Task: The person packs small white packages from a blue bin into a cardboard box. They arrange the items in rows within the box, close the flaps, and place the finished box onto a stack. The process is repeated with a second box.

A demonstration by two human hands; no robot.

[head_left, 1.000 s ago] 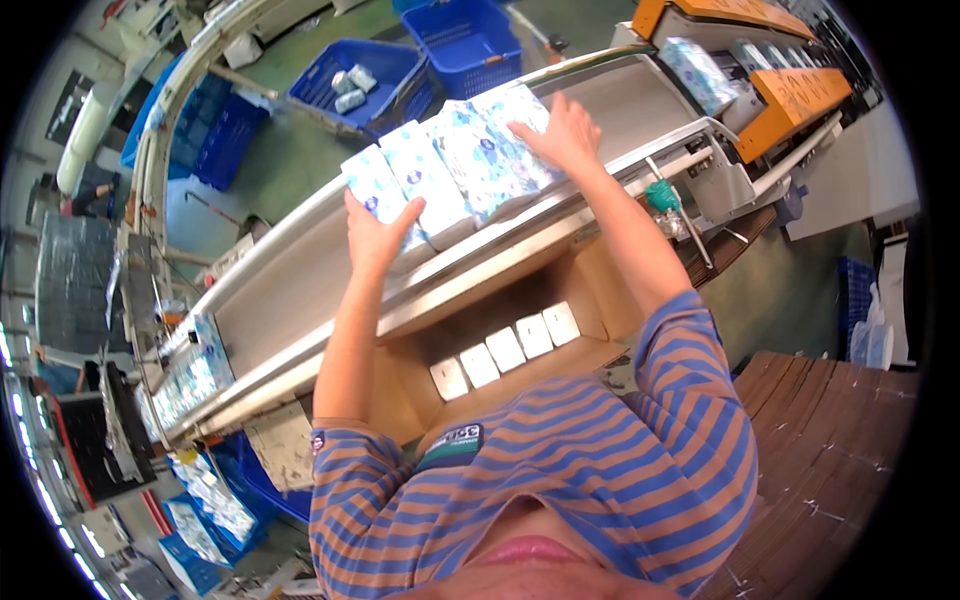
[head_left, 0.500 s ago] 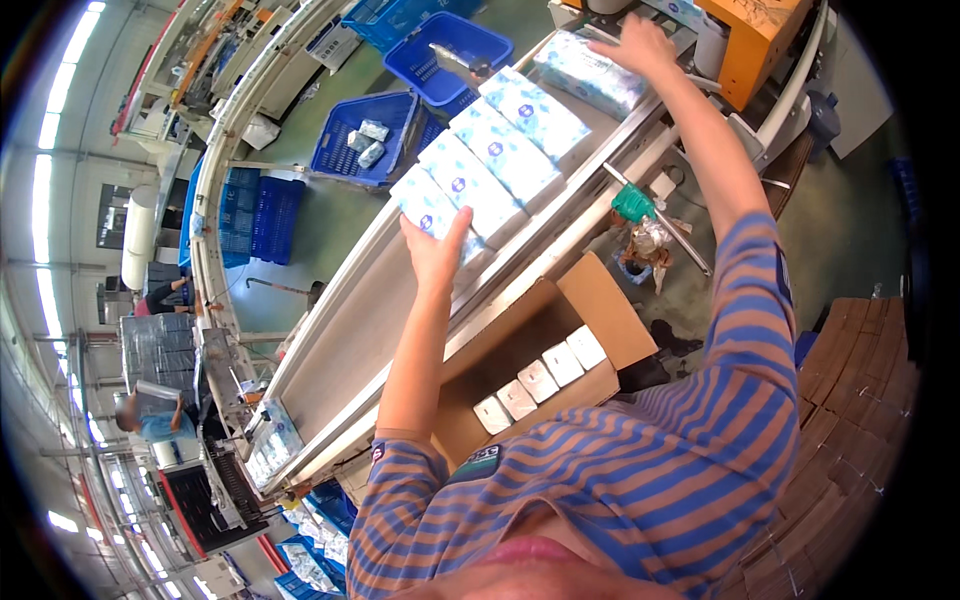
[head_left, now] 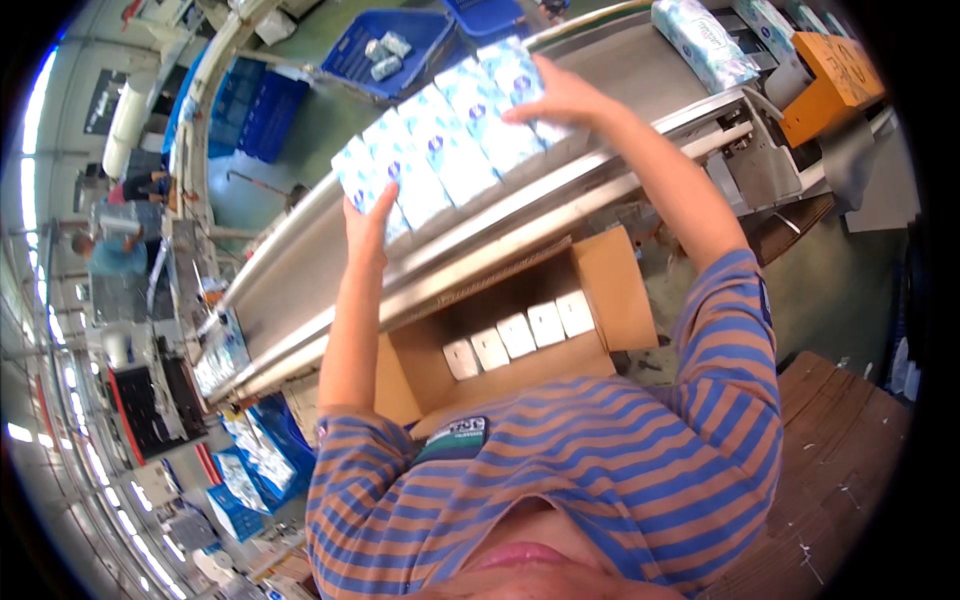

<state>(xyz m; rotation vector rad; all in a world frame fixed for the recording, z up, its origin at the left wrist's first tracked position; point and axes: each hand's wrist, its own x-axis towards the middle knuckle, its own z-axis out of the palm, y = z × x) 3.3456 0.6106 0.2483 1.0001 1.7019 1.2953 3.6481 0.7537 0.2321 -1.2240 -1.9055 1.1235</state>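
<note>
A row of several white and light-blue tissue packs (head_left: pixel 436 146) is squeezed side by side between my two hands, over the conveyor belt (head_left: pixel 285 275). My left hand (head_left: pixel 370 222) presses the row's left end, thumb on the near side of the end pack. At the right end my right hand (head_left: pixel 572 98) clasps the last pack, thumb across its face. Whether the row touches the belt, I cannot tell. Just below the belt's near edge stands an open cardboard box (head_left: pixel 618 288), holding a line of similar packs (head_left: pixel 516 335) with white ends up.
More tissue packs (head_left: pixel 704 46) lie farther up the belt, beside an orange machine part (head_left: pixel 832 88). Blue crates (head_left: pixel 345 62) stand beyond the belt. Flattened cardboard (head_left: pixel 830 450) is stacked at right. A person (head_left: pixel 120 256) is far off at left.
My right hand has come back from the farther pack to the row's right end. Both hands now clamp the row, which has shifted left, with a pack added at its right.
</note>
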